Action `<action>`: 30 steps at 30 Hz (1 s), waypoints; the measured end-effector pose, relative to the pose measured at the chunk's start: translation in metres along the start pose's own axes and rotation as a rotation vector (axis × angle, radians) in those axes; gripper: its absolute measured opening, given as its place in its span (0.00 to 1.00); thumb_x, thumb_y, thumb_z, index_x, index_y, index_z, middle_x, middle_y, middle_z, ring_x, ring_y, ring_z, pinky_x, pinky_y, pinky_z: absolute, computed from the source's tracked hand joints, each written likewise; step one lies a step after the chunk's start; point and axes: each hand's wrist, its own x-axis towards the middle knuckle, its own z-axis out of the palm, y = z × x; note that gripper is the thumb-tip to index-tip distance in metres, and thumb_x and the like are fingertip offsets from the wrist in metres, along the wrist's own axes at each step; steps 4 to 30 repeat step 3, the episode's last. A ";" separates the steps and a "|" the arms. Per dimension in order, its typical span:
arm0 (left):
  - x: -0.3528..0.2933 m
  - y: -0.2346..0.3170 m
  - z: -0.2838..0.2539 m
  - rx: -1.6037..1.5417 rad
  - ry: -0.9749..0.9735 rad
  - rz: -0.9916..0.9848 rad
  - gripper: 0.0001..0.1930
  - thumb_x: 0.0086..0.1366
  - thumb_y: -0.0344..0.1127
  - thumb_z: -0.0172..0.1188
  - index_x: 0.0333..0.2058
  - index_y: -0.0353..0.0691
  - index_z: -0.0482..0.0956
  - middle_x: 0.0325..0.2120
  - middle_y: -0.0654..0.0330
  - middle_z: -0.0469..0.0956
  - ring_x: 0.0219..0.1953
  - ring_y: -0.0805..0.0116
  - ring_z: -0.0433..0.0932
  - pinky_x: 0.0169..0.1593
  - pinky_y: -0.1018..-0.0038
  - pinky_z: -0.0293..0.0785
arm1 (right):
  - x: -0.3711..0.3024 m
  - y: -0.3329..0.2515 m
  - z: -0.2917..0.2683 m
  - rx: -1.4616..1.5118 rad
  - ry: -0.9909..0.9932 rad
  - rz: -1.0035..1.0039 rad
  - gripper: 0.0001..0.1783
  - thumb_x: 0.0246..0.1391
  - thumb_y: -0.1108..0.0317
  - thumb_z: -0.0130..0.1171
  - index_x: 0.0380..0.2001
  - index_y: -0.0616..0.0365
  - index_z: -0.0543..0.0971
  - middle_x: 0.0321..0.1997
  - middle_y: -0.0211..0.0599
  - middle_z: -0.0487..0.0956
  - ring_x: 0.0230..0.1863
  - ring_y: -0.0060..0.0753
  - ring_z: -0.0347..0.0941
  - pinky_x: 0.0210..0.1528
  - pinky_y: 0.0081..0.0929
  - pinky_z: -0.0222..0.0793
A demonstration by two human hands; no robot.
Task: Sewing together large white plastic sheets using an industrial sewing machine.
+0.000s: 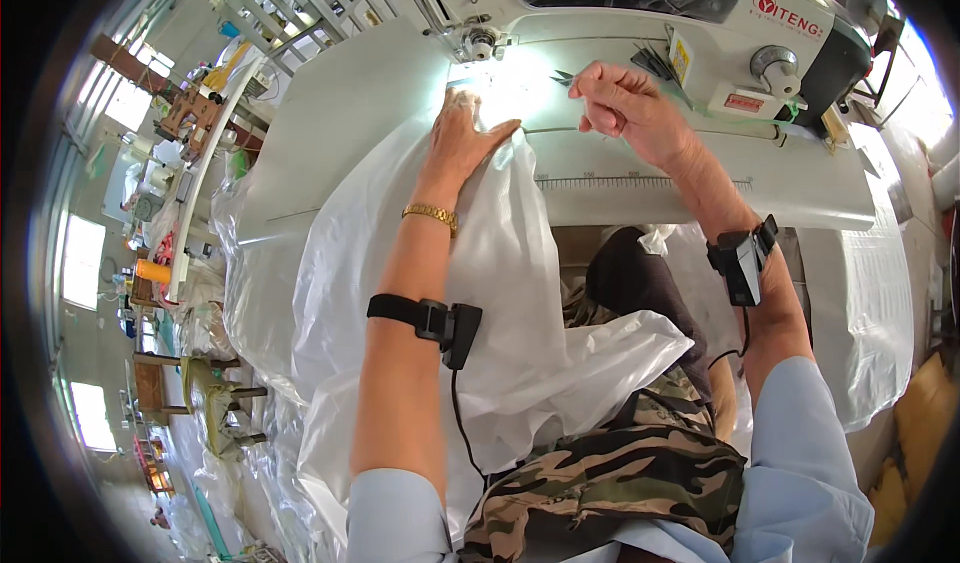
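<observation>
Under the bright lamp of a white sewing machine [480,45], my left hand [462,135] lies on thin, glossy white fabric [500,253], thumb spread away from the fingers. Glare washes out the cloth around its fingertips, close to the needle area. The fabric drapes off the table's front edge over my lap. To the right, my right hand [632,113] is raised over the table, its fingers curled around a pair of thread snips [563,78]. Only the dark pointed tips of the snips show, aimed left toward the needle; their handle is hidden in my palm.
A ruler strip [640,182] runs along the table front. Dark slender tools [655,63] lie by the machine's base, below its handwheel [776,69]. More white sheeting [870,313] hangs at right. Another workbench [200,163] with machines stands at far left.
</observation>
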 end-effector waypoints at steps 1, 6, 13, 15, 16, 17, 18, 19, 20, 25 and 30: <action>0.000 -0.001 0.001 -0.002 0.002 -0.005 0.36 0.48 0.57 0.72 0.44 0.31 0.75 0.44 0.50 0.74 0.49 0.52 0.74 0.54 0.62 0.70 | -0.001 -0.002 0.002 -0.058 -0.054 0.009 0.15 0.65 0.57 0.52 0.35 0.58 0.76 0.16 0.19 0.62 0.19 0.13 0.56 0.39 0.23 0.69; 0.001 -0.002 0.001 0.015 -0.025 -0.033 0.37 0.48 0.57 0.72 0.47 0.33 0.74 0.47 0.50 0.73 0.51 0.52 0.73 0.55 0.62 0.70 | -0.001 -0.006 0.006 -0.160 -0.133 0.041 0.15 0.65 0.57 0.53 0.39 0.59 0.76 0.15 0.19 0.62 0.18 0.14 0.57 0.39 0.22 0.70; 0.001 -0.002 0.001 0.015 -0.025 -0.033 0.37 0.48 0.57 0.72 0.47 0.33 0.74 0.47 0.50 0.73 0.51 0.52 0.73 0.55 0.62 0.70 | -0.001 -0.006 0.006 -0.160 -0.133 0.041 0.15 0.65 0.57 0.53 0.39 0.59 0.76 0.15 0.19 0.62 0.18 0.14 0.57 0.39 0.22 0.70; 0.001 -0.002 0.001 0.015 -0.025 -0.033 0.37 0.48 0.57 0.72 0.47 0.33 0.74 0.47 0.50 0.73 0.51 0.52 0.73 0.55 0.62 0.70 | -0.001 -0.006 0.006 -0.160 -0.133 0.041 0.15 0.65 0.57 0.53 0.39 0.59 0.76 0.15 0.19 0.62 0.18 0.14 0.57 0.39 0.22 0.70; 0.001 -0.002 0.001 0.015 -0.025 -0.033 0.37 0.48 0.57 0.72 0.47 0.33 0.74 0.47 0.50 0.73 0.51 0.52 0.73 0.55 0.62 0.70 | -0.001 -0.006 0.006 -0.160 -0.133 0.041 0.15 0.65 0.57 0.53 0.39 0.59 0.76 0.15 0.19 0.62 0.18 0.14 0.57 0.39 0.22 0.70; 0.001 -0.002 0.001 0.015 -0.025 -0.033 0.37 0.48 0.57 0.72 0.47 0.33 0.74 0.47 0.50 0.73 0.51 0.52 0.73 0.55 0.62 0.70 | -0.001 -0.006 0.006 -0.160 -0.133 0.041 0.15 0.65 0.57 0.53 0.39 0.59 0.76 0.15 0.19 0.62 0.18 0.14 0.57 0.39 0.22 0.70; 0.001 -0.002 0.001 0.015 -0.025 -0.033 0.37 0.48 0.57 0.72 0.47 0.33 0.74 0.47 0.50 0.73 0.51 0.52 0.73 0.55 0.62 0.70 | -0.001 -0.006 0.006 -0.160 -0.133 0.041 0.15 0.65 0.57 0.53 0.39 0.59 0.76 0.15 0.19 0.62 0.18 0.14 0.57 0.39 0.22 0.70; 0.001 -0.002 0.001 0.015 -0.025 -0.033 0.37 0.48 0.57 0.72 0.47 0.33 0.74 0.47 0.50 0.73 0.51 0.52 0.73 0.55 0.62 0.70 | -0.001 -0.006 0.006 -0.160 -0.133 0.041 0.15 0.65 0.57 0.53 0.39 0.59 0.76 0.15 0.19 0.62 0.18 0.14 0.57 0.39 0.22 0.70; 0.001 -0.002 0.001 0.015 -0.025 -0.033 0.37 0.48 0.57 0.72 0.47 0.33 0.74 0.47 0.50 0.73 0.51 0.52 0.73 0.55 0.62 0.70 | -0.001 -0.006 0.006 -0.160 -0.133 0.041 0.15 0.65 0.57 0.53 0.39 0.59 0.76 0.15 0.19 0.62 0.18 0.14 0.57 0.39 0.22 0.70; 0.001 -0.002 0.001 0.015 -0.025 -0.033 0.37 0.48 0.57 0.72 0.47 0.33 0.74 0.47 0.50 0.73 0.51 0.52 0.73 0.55 0.62 0.70 | -0.001 -0.006 0.006 -0.160 -0.133 0.041 0.15 0.65 0.57 0.53 0.39 0.59 0.76 0.15 0.19 0.62 0.18 0.14 0.57 0.39 0.22 0.70; 0.001 -0.002 0.001 0.015 -0.025 -0.033 0.37 0.48 0.57 0.72 0.47 0.33 0.74 0.47 0.50 0.73 0.51 0.52 0.73 0.55 0.62 0.70 | -0.001 -0.006 0.006 -0.160 -0.133 0.041 0.15 0.65 0.57 0.53 0.39 0.59 0.76 0.15 0.19 0.62 0.18 0.14 0.57 0.39 0.22 0.70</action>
